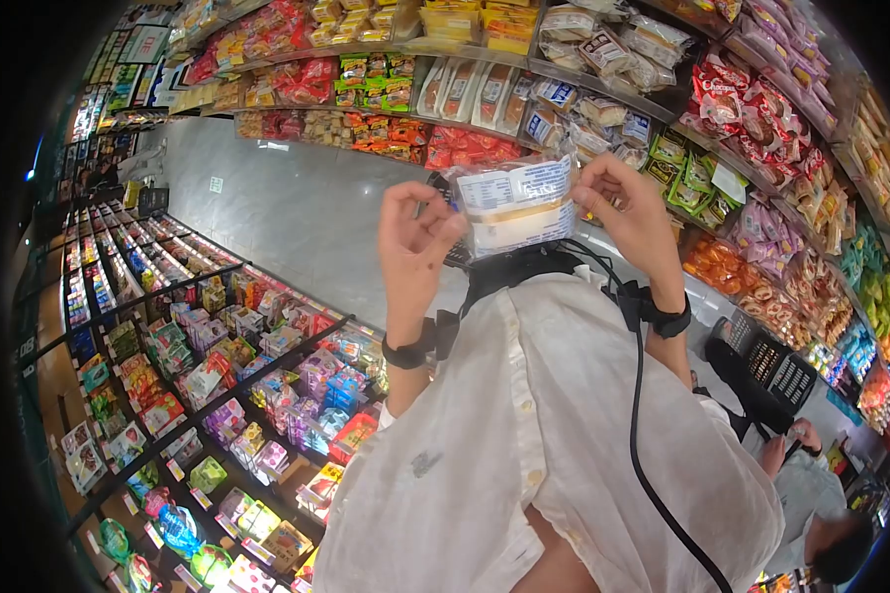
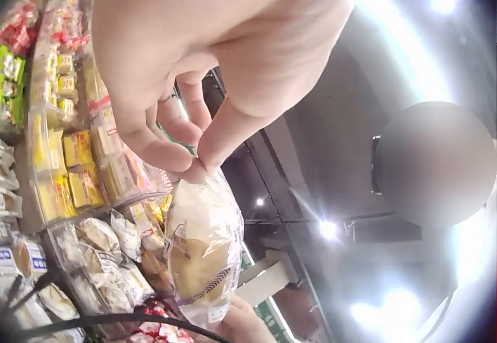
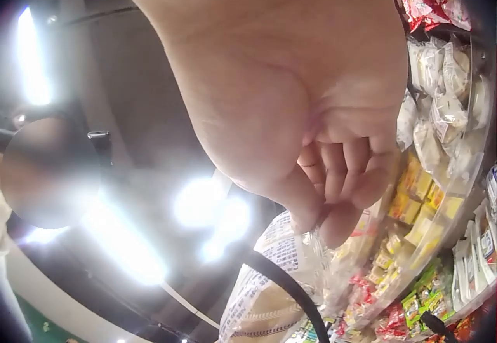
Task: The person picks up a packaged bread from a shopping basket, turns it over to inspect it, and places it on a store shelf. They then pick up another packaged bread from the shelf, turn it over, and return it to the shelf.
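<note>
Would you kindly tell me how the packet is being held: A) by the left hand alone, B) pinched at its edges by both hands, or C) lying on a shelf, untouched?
B: the left hand and the right hand each pinch an edge of the packet, held up off the shelves.

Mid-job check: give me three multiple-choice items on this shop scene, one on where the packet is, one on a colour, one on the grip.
1. Where is the bread packet? A on a shelf; B held up between both hands; C in a trolley.
2. What colour is its label? A red; B green; C white with blue print.
3. How does the left hand hold it? A flat palm beneath; B fingertips pinch its edge; C not touching.
Answers: 1 B, left hand and right hand each hold a side. 2 C, seen in the head view. 3 B, left wrist view: finger and thumb pinch the wrapper.
</note>
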### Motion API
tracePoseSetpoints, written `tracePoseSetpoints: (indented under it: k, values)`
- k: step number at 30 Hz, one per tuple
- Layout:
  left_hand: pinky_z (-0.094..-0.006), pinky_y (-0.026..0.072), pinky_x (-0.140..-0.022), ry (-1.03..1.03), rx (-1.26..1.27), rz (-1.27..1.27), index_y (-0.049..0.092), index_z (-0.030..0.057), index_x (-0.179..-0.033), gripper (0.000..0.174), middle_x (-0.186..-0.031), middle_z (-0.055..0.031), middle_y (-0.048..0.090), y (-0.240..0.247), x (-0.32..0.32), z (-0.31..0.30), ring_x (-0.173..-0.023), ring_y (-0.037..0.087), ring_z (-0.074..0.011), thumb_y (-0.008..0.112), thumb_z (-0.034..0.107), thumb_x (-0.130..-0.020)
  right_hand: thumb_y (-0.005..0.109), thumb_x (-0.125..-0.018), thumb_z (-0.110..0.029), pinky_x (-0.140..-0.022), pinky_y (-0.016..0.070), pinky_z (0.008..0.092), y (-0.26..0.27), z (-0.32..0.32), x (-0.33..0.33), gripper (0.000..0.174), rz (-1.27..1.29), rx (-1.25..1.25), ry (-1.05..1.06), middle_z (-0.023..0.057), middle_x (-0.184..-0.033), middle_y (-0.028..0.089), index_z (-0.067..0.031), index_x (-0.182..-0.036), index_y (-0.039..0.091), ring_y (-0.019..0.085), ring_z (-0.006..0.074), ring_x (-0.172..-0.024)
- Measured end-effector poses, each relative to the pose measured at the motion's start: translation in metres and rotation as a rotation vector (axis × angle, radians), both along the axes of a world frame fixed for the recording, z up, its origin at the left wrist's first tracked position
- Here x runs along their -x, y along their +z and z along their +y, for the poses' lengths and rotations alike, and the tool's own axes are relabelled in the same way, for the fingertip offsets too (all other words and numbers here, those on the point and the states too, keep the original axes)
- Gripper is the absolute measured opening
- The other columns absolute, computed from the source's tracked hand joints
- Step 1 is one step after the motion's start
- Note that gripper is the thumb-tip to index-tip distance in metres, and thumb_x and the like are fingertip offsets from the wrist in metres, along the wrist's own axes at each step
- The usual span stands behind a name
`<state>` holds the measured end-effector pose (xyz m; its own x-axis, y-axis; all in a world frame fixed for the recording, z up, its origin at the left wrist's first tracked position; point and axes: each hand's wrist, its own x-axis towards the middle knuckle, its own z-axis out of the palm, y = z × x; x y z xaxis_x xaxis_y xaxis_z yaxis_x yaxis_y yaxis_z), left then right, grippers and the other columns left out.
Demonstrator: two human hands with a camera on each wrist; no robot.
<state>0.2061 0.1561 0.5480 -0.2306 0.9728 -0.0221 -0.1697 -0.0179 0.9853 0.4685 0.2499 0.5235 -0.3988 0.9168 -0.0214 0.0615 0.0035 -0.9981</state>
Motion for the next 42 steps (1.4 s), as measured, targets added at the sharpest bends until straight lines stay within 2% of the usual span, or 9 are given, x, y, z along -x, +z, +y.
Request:
tracePoseSetpoints:
  k: [5, 11, 14, 20, 29, 32, 42]
  values:
    - [-0.029, 0.0536, -0.084, -0.032, 0.008, -0.101, 0.052, 0.0065, -0.121, 0.037, -0.11, -0.0029, 0.052, 0.003, 0.001, 0.0, -0.095, 0.061, -0.0117, 0.07, -0.009, -0.094, 0.069, -0.097, -0.003, -0.071, 0.05, 0.0259, 0.004, 0.001, -0.001, 0.007, 0.007, 0.012, 0.013, 0.0012, -0.085, 0.069, -0.0001, -0.098, 0.062, 0.066, 0.0097, -0.077]
    - [-0.0293, 0.0527, -0.084, -0.078, -0.008, -0.066, 0.053, 0.0061, -0.12, 0.032, -0.115, -0.0038, 0.054, -0.001, 0.001, 0.001, -0.102, 0.062, -0.0134, 0.068, -0.008, -0.096, 0.069, -0.097, -0.003, -0.071, 0.0494, 0.0251, 0.002, 0.0, 0.0, 0.008, -0.001, 0.016, 0.001, 0.001, -0.084, 0.069, 0.0, -0.098, 0.062, 0.065, 0.0089, -0.076]
    - [-0.0272, 0.0507, -0.087, -0.051, 0.009, -0.081, 0.055, 0.0022, -0.116, 0.029, -0.116, -0.004, 0.055, -0.001, -0.001, 0.0, -0.101, 0.059, -0.0115, 0.069, -0.01, -0.094, 0.07, -0.097, -0.004, -0.07, 0.0491, 0.0246, 0.002, -0.001, 0.0, 0.008, -0.03, -0.002, -0.007, 0.0005, -0.083, 0.068, -0.0004, -0.098, 0.063, 0.065, 0.0084, -0.076]
    - [-0.027, 0.0492, -0.089, -0.108, -0.008, -0.003, 0.061, 0.0002, -0.114, 0.018, -0.12, -0.0047, 0.058, -0.009, 0.003, 0.0, -0.104, 0.059, -0.0108, 0.067, -0.005, -0.098, 0.071, -0.097, -0.005, -0.07, 0.0483, 0.024, 0.003, -0.003, 0.0, 0.009, -0.038, 0.003, -0.014, 0.0002, -0.084, 0.069, -0.0007, -0.1, 0.063, 0.064, 0.0073, -0.076]
    - [-0.0248, 0.0504, -0.088, -0.091, 0.075, 0.056, 0.061, -0.0002, -0.126, 0.03, -0.114, -0.0044, 0.062, -0.003, -0.003, 0.006, -0.099, 0.061, -0.0097, 0.069, -0.004, -0.098, 0.073, -0.095, -0.005, -0.075, 0.0507, 0.0264, 0.006, -0.007, 0.0, 0.015, -0.056, -0.017, -0.073, 0.0015, -0.089, 0.07, -0.0019, -0.105, 0.062, 0.066, 0.0098, -0.082]
    - [-0.0252, 0.0488, -0.09, -0.131, 0.081, 0.044, 0.061, 0.0008, -0.131, 0.034, -0.117, -0.0029, 0.063, -0.006, 0.0, 0.008, -0.103, 0.06, -0.0098, 0.07, -0.003, -0.098, 0.073, -0.093, -0.003, -0.076, 0.0513, 0.0267, 0.008, -0.008, -0.002, 0.018, -0.053, -0.018, -0.077, 0.0021, -0.091, 0.071, -0.0018, -0.108, 0.062, 0.066, 0.0107, -0.083]
    - [-0.0245, 0.0495, -0.087, -0.176, 0.017, 0.101, 0.061, -0.0018, -0.124, 0.029, -0.123, -0.0027, 0.056, -0.011, 0.008, 0.013, -0.103, 0.059, -0.0097, 0.071, -0.005, -0.096, 0.074, -0.091, -0.002, -0.076, 0.0521, 0.0276, 0.004, -0.012, 0.001, 0.022, -0.084, -0.022, -0.098, 0.0033, -0.092, 0.072, -0.0015, -0.109, 0.062, 0.067, 0.0117, -0.082]
